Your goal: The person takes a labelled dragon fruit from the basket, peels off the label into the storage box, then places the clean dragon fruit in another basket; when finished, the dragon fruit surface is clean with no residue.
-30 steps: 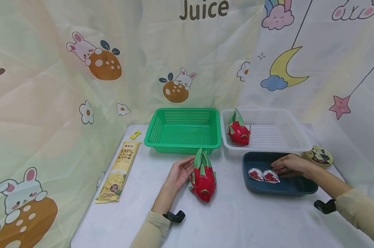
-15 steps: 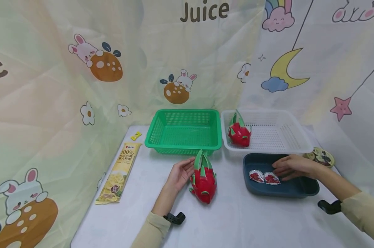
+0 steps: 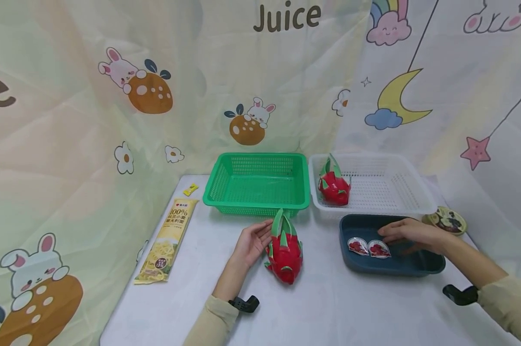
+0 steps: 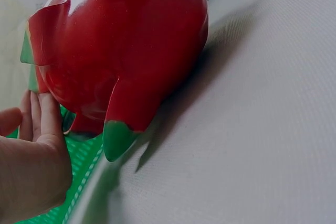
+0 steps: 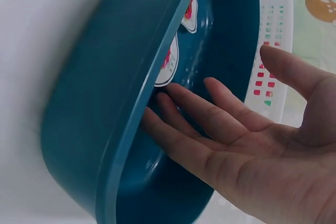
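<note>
In the head view a red dragon fruit (image 3: pixel 284 254) with green leaf tips lies on the white table. My left hand (image 3: pixel 252 241) is at its left side, its relaxed fingers against or very close to the fruit; whether they touch, I cannot tell. The left wrist view shows the fruit's glossy red skin (image 4: pixel 131 30) with the fingers behind it. Over to the right, my right hand (image 3: pixel 416 235) reaches into a dark blue plastic box (image 3: pixel 351 264), fingers spread and holding nothing. Two round stickers or labels with red pictures, the left one (image 3: pixel 357 246) and the right one (image 3: pixel 379 249), lie inside, near the fingertips.
Behind stand a green basket (image 3: pixel 260 210) and a white basket (image 3: pixel 372 208) containing another dragon fruit (image 3: pixel 334 188). A pasta packet (image 3: pixel 167 242) and a small yellow wrapped item (image 3: pixel 190 189) lie left. A round tub (image 3: pixel 446 221) sits behind the blue box's right end.
My right forearm has shifted slightly right, and the right fingers have spread a little inside the blue box. The left hand and the dragon fruit stay put.
</note>
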Demonstrator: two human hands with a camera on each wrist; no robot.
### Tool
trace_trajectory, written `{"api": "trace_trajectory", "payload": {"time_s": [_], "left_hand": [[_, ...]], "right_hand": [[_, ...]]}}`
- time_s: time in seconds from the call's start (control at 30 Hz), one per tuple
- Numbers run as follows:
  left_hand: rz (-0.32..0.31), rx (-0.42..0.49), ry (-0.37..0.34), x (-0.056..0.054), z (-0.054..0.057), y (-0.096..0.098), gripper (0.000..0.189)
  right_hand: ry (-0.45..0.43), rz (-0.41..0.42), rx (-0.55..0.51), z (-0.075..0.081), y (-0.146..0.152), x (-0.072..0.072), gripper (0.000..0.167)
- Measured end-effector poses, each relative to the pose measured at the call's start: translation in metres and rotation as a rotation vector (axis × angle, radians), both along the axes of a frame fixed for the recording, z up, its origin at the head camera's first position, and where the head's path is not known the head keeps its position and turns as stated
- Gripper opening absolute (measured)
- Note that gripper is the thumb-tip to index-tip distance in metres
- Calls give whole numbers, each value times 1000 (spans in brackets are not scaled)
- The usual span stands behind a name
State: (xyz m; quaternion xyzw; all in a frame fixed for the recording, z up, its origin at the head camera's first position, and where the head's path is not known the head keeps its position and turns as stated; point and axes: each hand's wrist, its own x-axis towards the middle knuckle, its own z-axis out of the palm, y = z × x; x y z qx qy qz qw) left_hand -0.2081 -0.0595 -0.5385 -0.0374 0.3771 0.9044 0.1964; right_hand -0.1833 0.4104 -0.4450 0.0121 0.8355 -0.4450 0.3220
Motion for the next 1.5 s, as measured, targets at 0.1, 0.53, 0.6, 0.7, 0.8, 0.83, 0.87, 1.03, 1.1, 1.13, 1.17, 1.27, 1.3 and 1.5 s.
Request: {"api": "trace_trajectory", "payload": {"time_s": [0.1, 0.53, 0.6, 0.7, 0.8, 0.83, 0.87, 1.03, 1.1, 1.13, 1.17, 1.27, 1.3, 1.5], "left_hand": [[1, 3, -7, 1, -1, 0, 35], [12, 1, -10, -5, 1, 1, 36], [9, -1, -7, -6, 2, 1, 37], [2, 5, -6, -6, 2, 1, 36], [-1, 2, -3, -6, 1, 1, 37], [0, 4, -4, -6, 2, 1, 38], [1, 4, -5, -5, 2, 1, 39], [4, -9, -8, -5, 3, 0, 46], [4, -16, -6, -4, 3, 0, 49], [2, -18, -4, -4, 3, 0, 50], [1, -18, -3, -4, 3, 0, 50], [-5, -10, -1, -4, 1, -1, 49], [-5, -6, -3, -4, 1, -1, 48], [-2, 2, -17, -3, -1, 0, 49]], "right_hand": [[9, -1, 3, 0, 1, 1, 60], [101, -104, -104, 8, -12, 0, 69], [126, -105, -163, 14, -17, 1, 67], [154, -117, -250, 24, -26, 4, 64], [194, -129, -323, 31, -38, 9, 63], [209, -129, -348, 33, -43, 11, 62], [221, -131, -374, 34, -48, 13, 61], [261, -102, -461, 35, -74, 18, 49], [257, -92, -474, 33, -84, 18, 48], [254, -93, -476, 33, -89, 19, 46], [255, -84, -483, 31, -94, 19, 45], [262, -70, -517, 28, -106, 21, 43], [268, -66, -526, 26, -110, 22, 41], [269, -105, -574, 13, -133, 25, 41]]}}
